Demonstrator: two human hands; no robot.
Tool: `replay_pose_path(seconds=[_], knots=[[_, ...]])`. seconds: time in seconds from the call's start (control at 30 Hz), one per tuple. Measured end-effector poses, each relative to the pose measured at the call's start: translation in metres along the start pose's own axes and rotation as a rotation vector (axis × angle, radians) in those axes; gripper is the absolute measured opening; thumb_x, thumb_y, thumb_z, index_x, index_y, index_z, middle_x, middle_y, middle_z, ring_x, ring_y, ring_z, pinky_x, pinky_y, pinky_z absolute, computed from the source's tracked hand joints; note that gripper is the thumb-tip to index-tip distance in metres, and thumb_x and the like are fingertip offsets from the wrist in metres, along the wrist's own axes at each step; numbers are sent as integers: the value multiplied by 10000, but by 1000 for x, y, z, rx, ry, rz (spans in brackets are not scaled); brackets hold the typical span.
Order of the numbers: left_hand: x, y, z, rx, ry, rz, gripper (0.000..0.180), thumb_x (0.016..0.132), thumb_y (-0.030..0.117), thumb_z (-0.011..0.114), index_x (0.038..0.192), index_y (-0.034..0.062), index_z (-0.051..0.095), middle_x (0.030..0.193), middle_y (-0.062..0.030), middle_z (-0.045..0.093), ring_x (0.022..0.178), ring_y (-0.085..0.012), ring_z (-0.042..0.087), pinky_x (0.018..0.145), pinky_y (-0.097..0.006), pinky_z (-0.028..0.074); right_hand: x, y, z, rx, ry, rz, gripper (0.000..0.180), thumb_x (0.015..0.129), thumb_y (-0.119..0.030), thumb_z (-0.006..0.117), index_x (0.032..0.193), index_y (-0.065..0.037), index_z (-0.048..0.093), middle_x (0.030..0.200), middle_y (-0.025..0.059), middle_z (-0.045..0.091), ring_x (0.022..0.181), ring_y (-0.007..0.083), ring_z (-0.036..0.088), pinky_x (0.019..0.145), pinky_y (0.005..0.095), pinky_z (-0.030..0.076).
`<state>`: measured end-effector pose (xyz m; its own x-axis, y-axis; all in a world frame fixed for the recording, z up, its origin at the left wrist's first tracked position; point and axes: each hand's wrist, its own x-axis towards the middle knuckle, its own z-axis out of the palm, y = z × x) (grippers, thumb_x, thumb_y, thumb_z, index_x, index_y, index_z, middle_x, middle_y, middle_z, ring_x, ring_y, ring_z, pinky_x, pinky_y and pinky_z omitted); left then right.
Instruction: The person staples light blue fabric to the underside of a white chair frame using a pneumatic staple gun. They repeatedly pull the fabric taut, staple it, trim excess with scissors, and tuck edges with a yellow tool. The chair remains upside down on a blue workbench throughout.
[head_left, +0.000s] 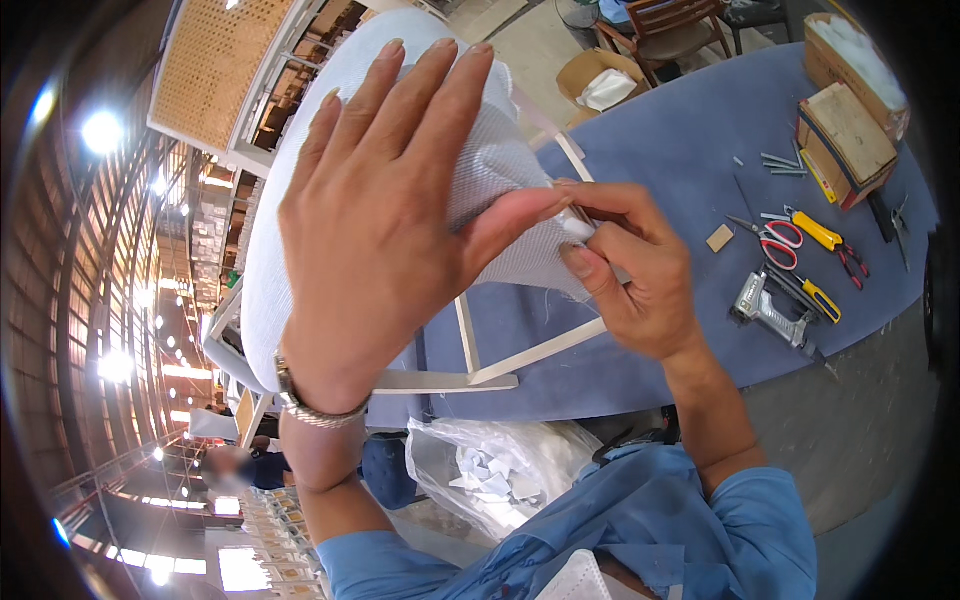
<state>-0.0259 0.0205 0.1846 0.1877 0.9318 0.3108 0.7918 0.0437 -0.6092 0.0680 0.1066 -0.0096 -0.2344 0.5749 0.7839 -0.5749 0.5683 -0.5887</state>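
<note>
The seat fabric (500, 150) is a pale bluish white with a fine, close woven pattern, over a cream chair frame (540, 350). The table cover (650, 135) is plain slate blue. On it, the scissors (783, 245) have red-and-white handles, the staple gun (770, 308) is silver-grey, and the utility knife (820, 301) is yellow and black. The cane panel (210, 70) shows a honey-tan lattice. The shirt (620, 520) is mid-blue, the bracelet (318, 413) silvery.
</note>
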Motion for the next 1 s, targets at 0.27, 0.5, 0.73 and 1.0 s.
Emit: replay_pose_path(seconds=[0.27,0.5,0.73,1.0], knots=[[-6,40,40,157,265,-179,857,846,650,622,1517,157,419,1577,-201,355,1473,-409,293,1168,-569,251,-3,2,-5,-50,-11,-57,167,903,-91,708,822,37,639,1160,148,672,940,256,661,777,320,526],[-56,105,40,-731,488,-205,726,934,511,605,1498,84,441,1567,-262,338,1450,-428,324,1169,-545,261,-3,2,2,2,-11,-63,187,932,-121,677,831,34,647,1169,167,679,1011,302,661,837,342,521],[-104,142,69,-1709,704,-978,562,1056,352,509,1429,-57,409,1373,-154,536,1245,-242,539,1000,-423,467,0,-14,-4,-93,49,-45,234,935,-157,678,795,20,620,1139,138,688,905,269,676,728,325,528],[-54,98,129,-2032,461,-630,837,945,547,613,1505,6,308,1510,-154,430,1418,-287,391,1189,-436,315,-6,-11,-2,-70,82,-10,203,941,-200,668,932,-2,710,1138,124,691,936,281,695,753,333,556]])
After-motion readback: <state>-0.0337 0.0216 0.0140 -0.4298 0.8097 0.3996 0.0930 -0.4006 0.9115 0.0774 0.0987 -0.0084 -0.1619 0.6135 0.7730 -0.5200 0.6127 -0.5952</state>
